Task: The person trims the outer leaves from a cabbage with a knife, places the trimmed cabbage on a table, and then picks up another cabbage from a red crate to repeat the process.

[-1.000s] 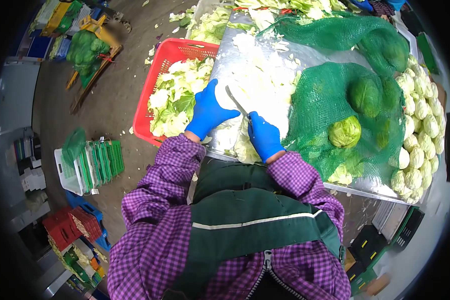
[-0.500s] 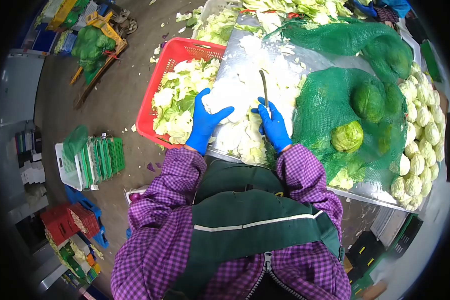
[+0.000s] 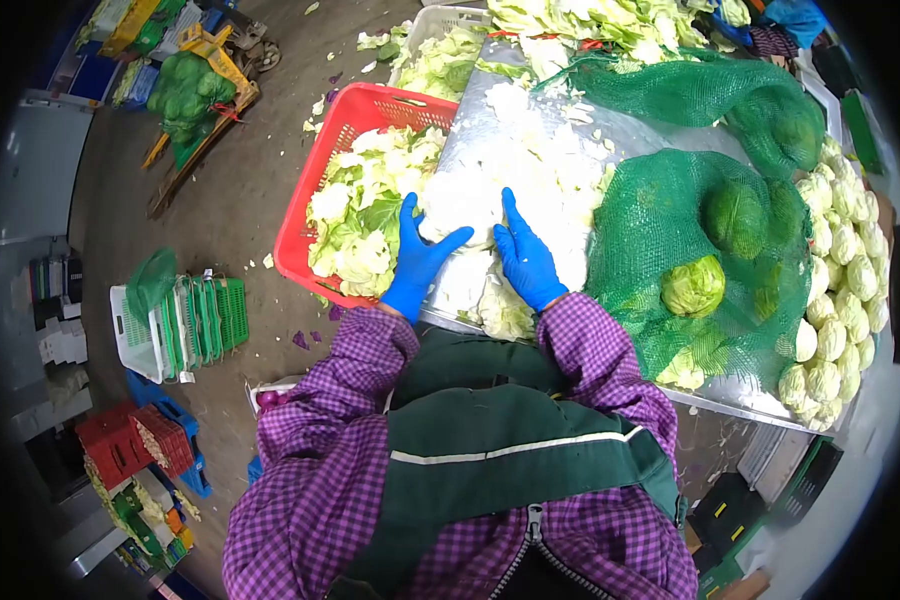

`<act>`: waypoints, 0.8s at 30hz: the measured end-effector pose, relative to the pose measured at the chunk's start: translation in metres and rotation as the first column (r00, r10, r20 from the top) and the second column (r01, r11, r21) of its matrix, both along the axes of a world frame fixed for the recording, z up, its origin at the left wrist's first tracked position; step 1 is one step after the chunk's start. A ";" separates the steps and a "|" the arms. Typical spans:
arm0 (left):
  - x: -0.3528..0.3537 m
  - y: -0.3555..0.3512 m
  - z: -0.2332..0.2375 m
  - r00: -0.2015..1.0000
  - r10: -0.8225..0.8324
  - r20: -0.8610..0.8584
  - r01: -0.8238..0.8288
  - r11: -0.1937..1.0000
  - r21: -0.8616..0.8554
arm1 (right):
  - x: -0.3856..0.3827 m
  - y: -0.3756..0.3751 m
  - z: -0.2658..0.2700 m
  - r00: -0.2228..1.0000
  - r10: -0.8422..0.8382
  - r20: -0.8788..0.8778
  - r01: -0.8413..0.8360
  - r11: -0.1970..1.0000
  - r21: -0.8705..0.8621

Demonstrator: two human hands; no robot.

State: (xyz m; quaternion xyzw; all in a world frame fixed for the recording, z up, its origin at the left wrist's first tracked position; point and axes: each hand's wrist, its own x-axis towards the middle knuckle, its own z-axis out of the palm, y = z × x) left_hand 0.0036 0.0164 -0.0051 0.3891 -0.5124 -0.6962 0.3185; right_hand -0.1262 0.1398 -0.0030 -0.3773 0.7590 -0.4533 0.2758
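Observation:
A pale, round cabbage (image 3: 460, 208), washed out by glare, sits on the metal table between my two hands. My blue-gloved left hand (image 3: 418, 262) curves around its left side, with thumb and fingers spread along it. Against its right side rests my blue-gloved right hand (image 3: 526, 262), fingers pointing forward. No knife shows in the right hand now. Loose cabbage leaves (image 3: 505, 308) lie just in front of my apron, below the hands.
To the left, a red crate (image 3: 292, 235) holds cabbage leaves. On the right lie green net bags (image 3: 635, 220), a loose green cabbage (image 3: 693, 286) and a pile of trimmed cabbages (image 3: 832, 345). More leaves (image 3: 600, 20) are heaped at the back. Stacked green crates (image 3: 210, 312) stand on the floor.
The knife that my right hand held is out of sight. That hand has moved left and forward onto the cabbage. My left hand has stayed at its side.

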 end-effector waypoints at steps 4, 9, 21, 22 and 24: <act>0.010 -0.024 0.004 0.896 -0.264 0.358 0.367 0.893 -0.259 | -0.004 0.007 0.010 0.993 0.114 -0.043 -0.111 0.991 0.079; 0.002 -0.030 0.005 0.793 -0.273 0.545 0.544 0.720 -0.431 | 0.006 0.005 0.021 0.946 0.145 -0.289 -0.104 0.983 0.152; 0.008 0.008 0.013 0.815 -0.108 0.570 0.511 0.598 -0.618 | -0.025 -0.019 -0.004 0.969 -0.229 -0.089 0.240 0.959 0.149; 0.015 0.011 0.009 0.829 -0.117 0.546 0.507 0.568 -0.648 | -0.033 -0.017 -0.015 0.962 -0.272 -0.030 0.274 0.957 0.099; 0.034 0.012 -0.002 0.885 -0.257 0.389 0.441 0.731 -0.520 | -0.046 -0.011 -0.029 0.928 -0.357 0.103 0.346 0.931 0.114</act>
